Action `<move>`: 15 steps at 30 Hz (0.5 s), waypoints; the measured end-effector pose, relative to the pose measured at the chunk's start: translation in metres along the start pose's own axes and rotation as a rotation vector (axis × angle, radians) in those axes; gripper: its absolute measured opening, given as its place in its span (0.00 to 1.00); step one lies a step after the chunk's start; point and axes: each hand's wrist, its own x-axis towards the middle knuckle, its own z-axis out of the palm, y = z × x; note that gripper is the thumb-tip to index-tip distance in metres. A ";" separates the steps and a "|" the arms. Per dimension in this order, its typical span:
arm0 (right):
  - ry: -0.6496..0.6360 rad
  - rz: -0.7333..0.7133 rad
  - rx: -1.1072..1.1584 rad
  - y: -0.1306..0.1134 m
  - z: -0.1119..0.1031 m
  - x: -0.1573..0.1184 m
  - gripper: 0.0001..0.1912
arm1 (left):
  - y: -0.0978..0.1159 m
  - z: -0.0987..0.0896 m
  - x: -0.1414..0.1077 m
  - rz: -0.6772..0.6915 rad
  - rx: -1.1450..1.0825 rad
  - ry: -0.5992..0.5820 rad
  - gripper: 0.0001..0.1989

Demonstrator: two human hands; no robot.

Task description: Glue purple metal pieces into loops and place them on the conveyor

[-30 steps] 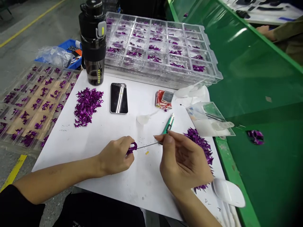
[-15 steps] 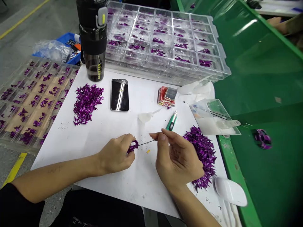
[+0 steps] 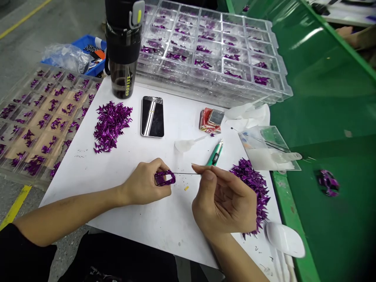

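Note:
My left hand [image 3: 142, 183] is closed around a shiny purple toy car body [image 3: 165, 178], its open window frame facing up. Between thumb and forefinger my right hand [image 3: 226, 201] pinches a thin dark rod [image 3: 186, 173], whose far end meets the right edge of the car body. Whether the tip touches it or goes inside, I cannot tell. A small yellow bit [image 3: 186, 188] and dark crumbs lie below the rod. Beyond my right hand is a green utility knife [image 3: 216, 152]. Piles of pointed purple pieces lie at right [image 3: 249, 178] and at left [image 3: 113, 123].
A phone [image 3: 152, 117], black bottle [image 3: 122, 55], red box [image 3: 209, 120], white scoop [image 3: 184, 145] and white mouse [image 3: 285, 239] lie about the white tabletop. Clear compartment trays [image 3: 188, 74] stand behind. Another purple car [image 3: 328, 182] rests in the green trough [image 3: 343, 129]; someone's hand shows beyond it.
The car body has turned in my left hand and shows more of its frame. The rod has gone from slanted to nearly level. The whole view has shifted slightly.

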 end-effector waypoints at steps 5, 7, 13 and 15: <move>0.007 -0.008 -0.030 0.002 -0.001 0.000 0.22 | 0.001 -0.001 -0.001 0.003 -0.002 0.002 0.12; 0.003 0.002 -0.031 0.002 -0.001 0.000 0.21 | 0.001 -0.001 -0.001 0.002 -0.003 0.003 0.12; -0.012 -0.001 -0.072 -0.004 -0.002 0.005 0.16 | 0.000 0.000 -0.001 -0.010 0.006 -0.002 0.12; 0.093 -0.054 -0.136 -0.001 -0.009 0.016 0.12 | 0.000 0.000 -0.001 -0.005 0.011 -0.005 0.12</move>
